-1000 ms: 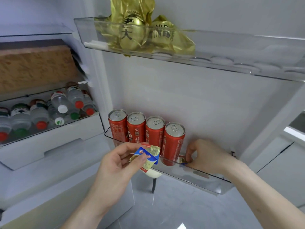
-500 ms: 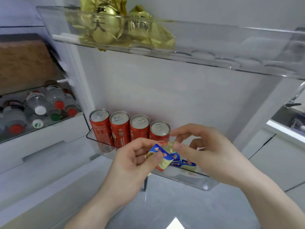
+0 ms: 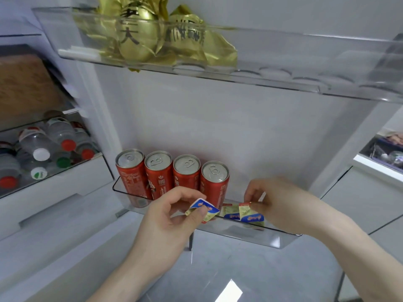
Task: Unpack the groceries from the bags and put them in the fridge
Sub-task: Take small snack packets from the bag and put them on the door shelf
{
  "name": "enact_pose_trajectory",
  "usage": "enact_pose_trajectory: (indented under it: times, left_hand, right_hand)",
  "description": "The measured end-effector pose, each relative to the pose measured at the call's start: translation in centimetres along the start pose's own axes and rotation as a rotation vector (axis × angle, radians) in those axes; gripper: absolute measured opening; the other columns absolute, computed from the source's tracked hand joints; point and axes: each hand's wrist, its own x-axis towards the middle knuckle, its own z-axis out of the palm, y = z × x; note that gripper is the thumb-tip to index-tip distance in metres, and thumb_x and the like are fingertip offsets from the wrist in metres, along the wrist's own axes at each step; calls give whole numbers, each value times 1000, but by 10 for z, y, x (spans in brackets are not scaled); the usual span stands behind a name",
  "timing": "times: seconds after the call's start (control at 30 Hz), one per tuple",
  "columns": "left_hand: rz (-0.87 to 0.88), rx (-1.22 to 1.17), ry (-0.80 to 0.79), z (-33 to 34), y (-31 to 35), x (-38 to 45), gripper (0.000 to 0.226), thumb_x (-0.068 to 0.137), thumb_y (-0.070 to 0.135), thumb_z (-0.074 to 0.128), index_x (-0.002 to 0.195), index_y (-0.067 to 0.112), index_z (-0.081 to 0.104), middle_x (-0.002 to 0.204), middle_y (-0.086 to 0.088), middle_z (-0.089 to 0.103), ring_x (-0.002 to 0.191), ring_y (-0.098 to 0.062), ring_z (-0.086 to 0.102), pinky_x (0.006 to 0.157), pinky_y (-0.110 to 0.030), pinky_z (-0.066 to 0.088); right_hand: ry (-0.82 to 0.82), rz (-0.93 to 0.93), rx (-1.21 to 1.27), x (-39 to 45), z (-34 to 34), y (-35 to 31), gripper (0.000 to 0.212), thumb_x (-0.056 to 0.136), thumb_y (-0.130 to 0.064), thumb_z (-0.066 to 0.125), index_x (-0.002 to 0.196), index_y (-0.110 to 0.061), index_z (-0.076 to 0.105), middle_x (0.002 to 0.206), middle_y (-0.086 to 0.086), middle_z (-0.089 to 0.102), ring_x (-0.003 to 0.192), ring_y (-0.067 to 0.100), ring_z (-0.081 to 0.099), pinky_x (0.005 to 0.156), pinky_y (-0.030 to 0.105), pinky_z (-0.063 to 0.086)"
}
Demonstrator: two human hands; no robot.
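Observation:
My left hand (image 3: 170, 216) pinches a small blue, red and yellow-green sachet (image 3: 204, 210) just in front of the lower door bin (image 3: 272, 237). My right hand (image 3: 281, 201) pinches another sachet of the same kind (image 3: 249, 214) and holds it inside the bin. A further sachet (image 3: 230, 212) stands in the bin between that one and the cans. Several red drink cans (image 3: 172, 177) stand upright in a row at the bin's left end.
The clear upper door shelf (image 3: 283, 62) holds gold foil packs (image 3: 157, 38). At left, a fridge drawer (image 3: 43, 153) holds several lying bottles with coloured caps, with a brown block (image 3: 24, 88) on the shelf above. Grey floor lies below the bin.
My right hand took a sachet from my left hand and carried it right and down into the bin beside the one standing there. My left hand still pinches a sachet.

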Motion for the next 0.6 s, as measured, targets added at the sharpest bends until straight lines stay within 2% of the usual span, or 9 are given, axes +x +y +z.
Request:
enact_pose_trajectory:
  times: [0.13, 0.23, 0.37, 0.43, 0.5, 0.53, 0.6]
  left_hand:
    - [-28, 16, -14, -6, 1, 1, 15, 80, 26, 77, 92, 36, 77, 93, 3, 78, 91, -16, 74, 79, -29, 61]
    - [-40, 36, -10, -9, 1, 3, 15, 81, 27, 79, 92, 36, 77, 92, 4, 79, 90, -12, 74, 78, -27, 59]
    - [-74, 33, -6, -13, 0, 4, 15, 84, 25, 80, 93, 36, 78, 91, 5, 80, 90, -12, 75, 84, -43, 60]
    - [-92, 28, -6, -13, 0, 5, 14, 87, 19, 79, 93, 32, 79, 89, 5, 80, 88, -13, 76, 86, -46, 60]
    - [-114, 6, -15, -12, 1, 4, 13, 89, 15, 77, 94, 27, 80, 87, 3, 80, 87, -16, 76, 88, -46, 60]
    - [-122, -5, -24, -11, 1, 4, 13, 89, 14, 76, 95, 25, 80, 87, 2, 80, 86, -17, 76, 88, -46, 60]
    - [-124, -12, -46, -11, 3, 3, 11, 89, 15, 76, 96, 23, 80, 85, 0, 80, 80, -19, 75, 84, -46, 61]
  right_hand:
    - [-155, 19, 14, 17, 7, -2, 13, 92, -23, 69, 91, -36, 69, 94, -17, 72, 75, -5, 64, 67, 14, 49]
    - [-219, 27, 41, 25, 12, -7, 11, 91, -21, 71, 92, -33, 72, 95, -15, 73, 72, -2, 67, 63, 10, 48]
    - [-269, 41, 204, 23, 17, -15, 7, 93, -22, 73, 96, -23, 78, 105, -12, 72, 61, 14, 75, 58, 24, 58]
    - [-239, 36, 185, 20, 14, -15, 9, 91, -25, 74, 92, -33, 78, 98, -21, 72, 70, 10, 75, 64, 22, 58]
    - [-134, 19, 16, 16, 8, -12, 17, 90, -29, 72, 86, -46, 71, 94, -28, 71, 79, -2, 68, 72, 12, 50]
    - [-78, 24, -27, 10, 4, -13, 19, 91, -31, 70, 84, -48, 68, 92, -29, 70, 78, -4, 65, 70, 11, 45]
    - [-12, 28, 58, -8, -7, -19, 15, 95, -35, 66, 88, -47, 69, 85, -27, 72, 71, -2, 66, 61, 10, 43]
